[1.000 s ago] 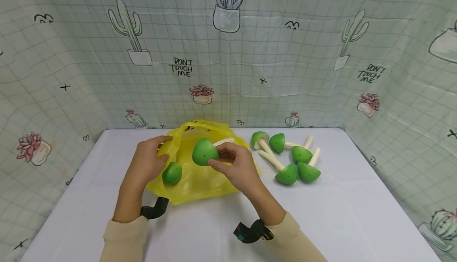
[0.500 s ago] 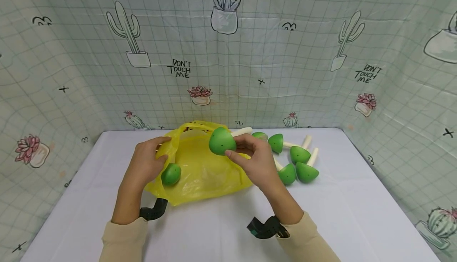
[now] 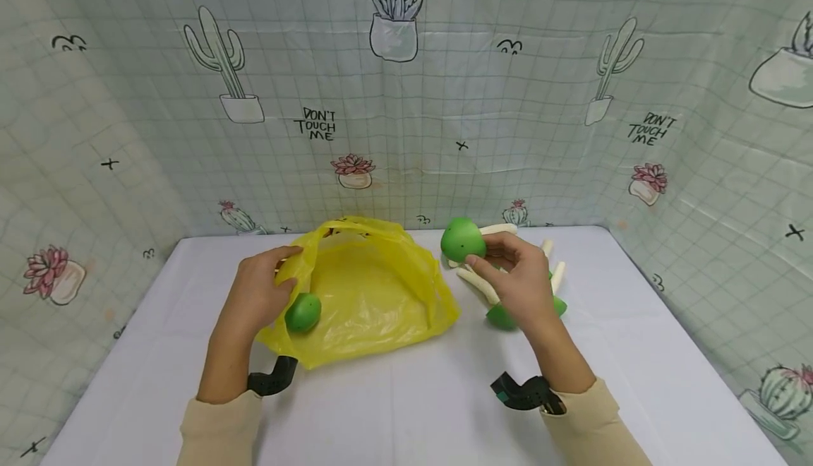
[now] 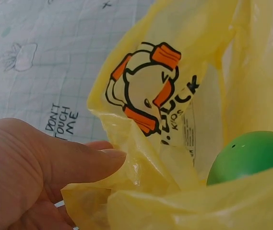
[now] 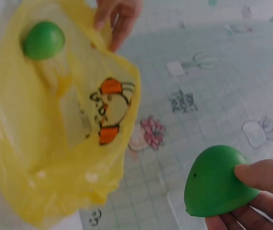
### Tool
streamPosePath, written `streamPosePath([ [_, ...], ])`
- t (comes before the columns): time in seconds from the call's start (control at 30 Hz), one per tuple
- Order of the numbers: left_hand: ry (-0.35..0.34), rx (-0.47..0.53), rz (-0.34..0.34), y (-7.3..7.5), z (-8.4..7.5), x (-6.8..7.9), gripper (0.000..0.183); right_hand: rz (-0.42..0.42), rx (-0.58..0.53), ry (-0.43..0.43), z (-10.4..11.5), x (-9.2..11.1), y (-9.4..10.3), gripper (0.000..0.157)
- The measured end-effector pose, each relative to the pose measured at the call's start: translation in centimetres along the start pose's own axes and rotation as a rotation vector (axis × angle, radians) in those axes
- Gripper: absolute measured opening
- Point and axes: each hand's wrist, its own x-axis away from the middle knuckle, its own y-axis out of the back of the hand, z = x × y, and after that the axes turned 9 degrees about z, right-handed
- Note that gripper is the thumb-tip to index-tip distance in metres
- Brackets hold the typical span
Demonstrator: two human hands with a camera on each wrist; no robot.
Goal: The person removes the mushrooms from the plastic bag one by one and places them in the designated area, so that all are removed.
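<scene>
A yellow plastic bag (image 3: 381, 303) lies on its side, its mouth spread. My left hand (image 3: 257, 293) pinches the left edge of its mouth between thumb and fingers. Inside, close to that edge, rests a green-capped toy mushroom (image 3: 303, 312); its stem is not seen in the head view. To the right of the bag my right hand (image 3: 522, 281) holds another toy mushroom (image 3: 462, 239) by its green cap, the white stem pointing right behind the fingers. In the right wrist view the thumb presses on this green cap (image 5: 215, 184).
Several more toy mushrooms lie on the white table under and behind my right hand, which partly hides them; one green cap (image 3: 502, 318) shows below the wrist. A patterned cloth (image 3: 394, 113) hangs behind the table (image 3: 381, 416) and along its sides.
My right hand has carried the toy mushroom rightward, from over the bag to above the mushrooms lying on the table. The left hand keeps its hold on the bag and has hardly moved.
</scene>
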Motion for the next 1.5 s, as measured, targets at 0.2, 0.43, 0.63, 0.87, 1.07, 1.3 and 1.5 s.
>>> streamPosePath([
  [0.2, 0.005, 0.010, -0.002, -0.2, 0.3, 0.1, 0.054, -0.075, 0.087, -0.079, -1.1, 0.4, 2.2, 0.030],
  [0.43, -0.015, 0.007, -0.009, -0.2, 0.4, -0.1, 0.054, -0.173, 0.134, -0.130, -2.6, 0.8, 5.0, 0.031],
  [0.63, -0.018, 0.007, -0.010, -0.2, 0.3, -0.2, 0.054, -0.228, 0.190, -0.199, -3.5, 1.3, 7.1, 0.033],
  [0.87, -0.015, 0.005, -0.010, -0.2, 0.3, -0.2, 0.054, -0.278, 0.228, -0.271, -4.9, 2.0, 9.1, 0.036],
  [1.07, -0.010, -0.003, -0.008, -0.2, 0.3, -0.2, 0.054, -0.306, 0.209, -0.310, -6.1, 2.4, 10.6, 0.038],
  [1.3, -0.006, -0.003, -0.001, -0.2, 0.2, -0.2, 0.054, -0.357, 0.184, -0.363, -7.2, 2.8, 12.1, 0.039],
  [1.5, 0.006, 0.000, 0.005, -0.2, 0.1, -0.2, 0.054, -0.368, 0.244, -0.443, -8.2, 3.0, 12.9, 0.043],
])
